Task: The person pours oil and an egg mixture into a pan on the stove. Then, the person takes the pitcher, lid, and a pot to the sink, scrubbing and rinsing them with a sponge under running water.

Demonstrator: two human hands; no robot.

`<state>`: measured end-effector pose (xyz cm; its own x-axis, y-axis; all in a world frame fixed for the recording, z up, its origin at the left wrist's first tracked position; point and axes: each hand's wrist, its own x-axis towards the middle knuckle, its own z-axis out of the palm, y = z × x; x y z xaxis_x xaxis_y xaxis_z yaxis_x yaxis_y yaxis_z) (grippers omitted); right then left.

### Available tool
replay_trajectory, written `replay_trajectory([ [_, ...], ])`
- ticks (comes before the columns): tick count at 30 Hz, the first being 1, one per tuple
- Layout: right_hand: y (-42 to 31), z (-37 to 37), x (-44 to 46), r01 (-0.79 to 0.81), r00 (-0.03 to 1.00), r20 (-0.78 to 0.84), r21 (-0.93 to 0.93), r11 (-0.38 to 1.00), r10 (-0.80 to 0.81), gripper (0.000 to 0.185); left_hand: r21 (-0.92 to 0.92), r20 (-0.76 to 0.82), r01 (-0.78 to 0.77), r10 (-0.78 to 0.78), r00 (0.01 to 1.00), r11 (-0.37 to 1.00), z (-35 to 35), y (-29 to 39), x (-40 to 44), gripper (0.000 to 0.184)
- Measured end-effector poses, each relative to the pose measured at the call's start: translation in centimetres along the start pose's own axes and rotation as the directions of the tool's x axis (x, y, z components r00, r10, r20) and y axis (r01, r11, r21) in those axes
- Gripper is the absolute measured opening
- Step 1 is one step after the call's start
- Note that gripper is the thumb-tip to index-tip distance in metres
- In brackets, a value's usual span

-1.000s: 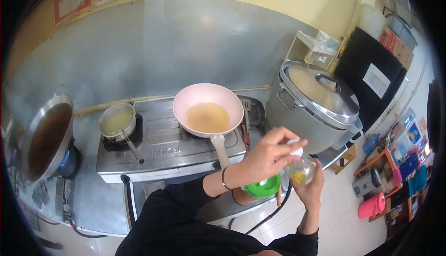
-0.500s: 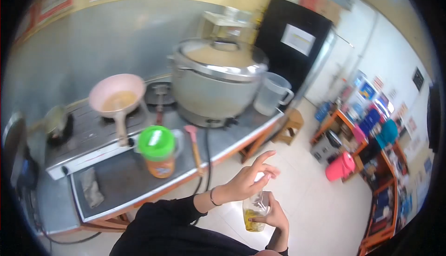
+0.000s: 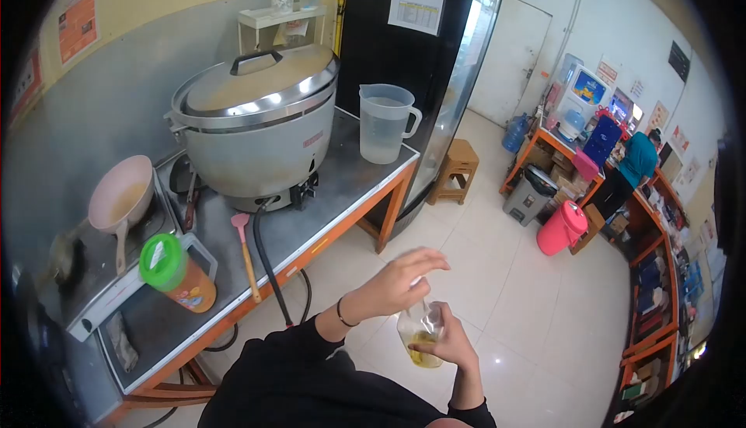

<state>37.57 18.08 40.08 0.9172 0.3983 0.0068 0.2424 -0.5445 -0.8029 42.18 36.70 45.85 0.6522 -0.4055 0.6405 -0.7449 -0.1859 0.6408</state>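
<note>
A clear glass bottle (image 3: 422, 336) with some yellow liquid at its bottom is held over the floor. My right hand (image 3: 454, 341) wraps round its body from the right. My left hand (image 3: 396, 280) is at the bottle's top, with fingers closed round a white cap that shows only partly. On the counter to the left stand a green-lidded jar (image 3: 179, 274) and, beside it, a pink-headed brush or spatula (image 3: 246, 255) with a wooden handle. A pink pan (image 3: 123, 195) with a little oil-coloured liquid sits on the stove.
A large rice cooker (image 3: 256, 140) and a clear measuring jug (image 3: 385, 129) stand on the counter (image 3: 326, 202). Behind are a black fridge (image 3: 404, 55) and a wooden stool (image 3: 455, 170). A pink bucket (image 3: 561, 228) and a person in teal (image 3: 639, 157) are at the right.
The view has swung right, away from the stove, bringing the jug, stool and far desk into fuller view. Both hands still hold the bottle, now over the floor.
</note>
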Motion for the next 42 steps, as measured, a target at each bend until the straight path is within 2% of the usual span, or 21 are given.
replay_trajectory([
  [1,0.2,-0.2,1.6,-0.024,1.0,-0.004,-0.021,0.999,0.024,0.071,0.116,-0.056,-0.037,0.044,0.997,0.993,-0.3,-1.5,0.7,0.03],
  [3,0.9,-0.8,5.5,-0.059,0.998,-0.016,-0.063,0.996,0.058,0.07,0.136,-0.02,0.002,0.0,1.0,0.991,-1.4,-4.6,2.2,0.03],
  [4,2.0,-1.1,7.8,0.025,0.995,0.101,0.0,1.0,-0.025,0.071,0.152,-0.002,0.021,-0.021,1.0,0.988,-2.1,-6.3,3.0,0.031],
  [7,4.1,-3.0,17.5,0.192,0.908,0.339,0.186,0.964,-0.246,0.073,-0.22,-0.032,-0.082,0.077,0.997,0.972,-5.1,-11.8,7.0,0.036],
  [11,5.1,-3.4,25.6,0.213,0.855,0.414,0.27,0.939,-0.312,0.075,0.032,-0.231,-0.108,0.112,0.966,0.994,-9.7,-16.6,9.9,0.051],
  [12,5.8,-3.4,27.4,0.229,0.847,0.403,0.313,0.922,-0.347,0.075,-0.051,-0.308,-0.075,0.056,0.95,0.996,-10.1,-19.4,9.5,0.057],
  [15,6.8,-3.4,32.5,0.25,0.832,0.388,0.375,0.893,-0.396,0.075,-0.32,-0.418,0.402,-0.509,0.753,0.858,-12.0,-20.7,9.8,0.06],
  [19,5.7,-3.5,38.8,0.168,0.893,0.35,0.327,0.93,-0.284,0.072,-0.544,-0.587,-0.026,-0.359,0.726,0.838,-11.6,-22.6,12.4,0.062],
  [20,5.6,-3.5,40.4,0.201,0.884,0.371,0.245,0.948,-0.284,0.072,-0.265,-0.635,0.123,-0.269,0.724,0.956,-11.3,-23.6,13.0,0.064],
  [23,7.4,-2.9,45.3,0.448,0.692,0.537,0.205,0.87,-0.482,0.07,0.145,-0.585,0.492,-0.326,0.742,0.859,-11.3,-25.3,14.5,0.067],
  [25,7.9,-3.9,49.1,0.346,0.455,0.749,0.35,0.87,-0.482,0.081,0.092,-0.412,0.458,-0.385,0.826,0.884,-11.9,-25.7,16.3,0.046],
  [27,9.0,-3.4,53.1,0.252,0.138,0.8,0.543,0.801,-0.585,0.087,-0.05,-0.126,0.382,-0.385,0.914,0.923,-12.7,-26.6,18.0,0.032],
  [28,9.9,-2.4,54.9,0.233,-0.031,0.85,0.518,0.823,-0.526,0.094,-0.146,-0.085,0.41,-0.424,0.902,0.9,-12.8,-28.3,17.5,0.023],
  [31,11.0,0.5,58.5,0.199,-0.107,0.741,0.67,0.716,-0.663,0.086,-0.063,-0.083,0.275,-0.28,0.956,0.959,-14.6,-29.8,20.2,0.03],
  [32,8.5,-0.6,59.7,0.14,-0.153,0.801,0.597,0.79,-0.578,0.079,0.13,-0.245,0.314,-0.277,0.929,0.94,-14.9,-30.2,21.1,0.041],
  [35,9.5,2.7,62.8,-0.134,0.335,0.722,0.673,0.728,-0.606,0.073,0.463,-0.654,0.446,-0.045,0.756,0.766,-14.5,-30.2,20.6,0.052],
  [36,10.6,4.7,64.3,0.096,0.562,0.602,0.633,0.768,-0.567,0.072,0.455,-0.66,0.45,-0.048,0.75,0.769,-14.2,-29.5,19.9,0.054],
  [38,11.5,9.1,66.9,0.153,0.848,0.32,0.614,0.775,-0.421,0.075,0.279,-0.464,0.496,-0.337,0.819,0.823,-13.9,-27.3,18.8,0.048],
  [39,11.8,11.5,68.2,0.169,0.937,0.151,0.595,0.785,-0.316,0.077,0.114,-0.39,0.538,-0.461,0.797,0.835,-13.4,-26.8,18.0,0.042],
  [41,10.7,16.5,72.5,0.369,0.93,-0.199,0.476,0.798,-0.31,0.079,-0.123,-0.256,0.603,-0.612,0.748,0.788,-12.2,-26.5,16.7,0.032],
  [42,9.5,18.1,75.0,0.347,0.938,-0.182,0.493,0.798,-0.295,0.078,-0.264,-0.337,0.666,-0.714,0.614,0.698,-11.4,-26.5,16.2,0.035],
])
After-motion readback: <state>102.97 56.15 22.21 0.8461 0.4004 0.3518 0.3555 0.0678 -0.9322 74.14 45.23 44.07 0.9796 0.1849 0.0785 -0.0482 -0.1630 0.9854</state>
